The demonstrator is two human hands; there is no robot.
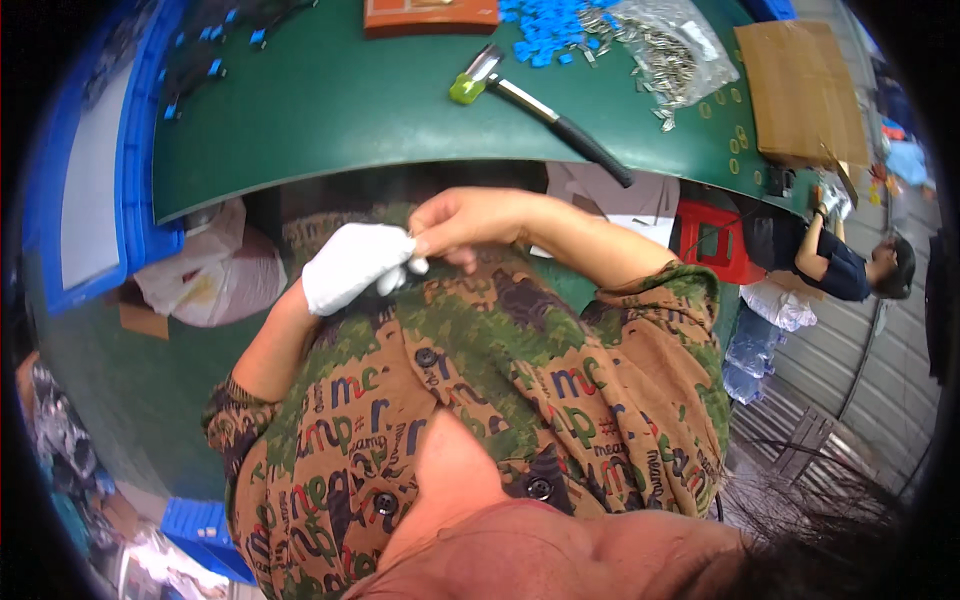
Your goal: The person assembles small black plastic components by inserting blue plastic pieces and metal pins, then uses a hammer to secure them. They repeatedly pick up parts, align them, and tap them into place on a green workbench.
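Head view: holding left hand (pixel 345 270), in white cloth glove (pixel 362 250), and bare right hand (pixel 470 222) together at fingertips before brown-green patterned shirt (pixel 400 375), elbows bent. Probably fingering the glove's tips, calling for a steady fine pinch; not seeing enough to tell of anything clamped. Beyond, seeing black-handled hammer (pixel 575 135) on green tabletop (pixel 350 110).

Green table (pixel 330 120); hammer (pixel 548 117), blue pieces (pixel 548 28)

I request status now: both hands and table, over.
Gloved left hand, bare right hand touching. Cannot tell if they hold anything. Hammer lies on green table, apart from hands.
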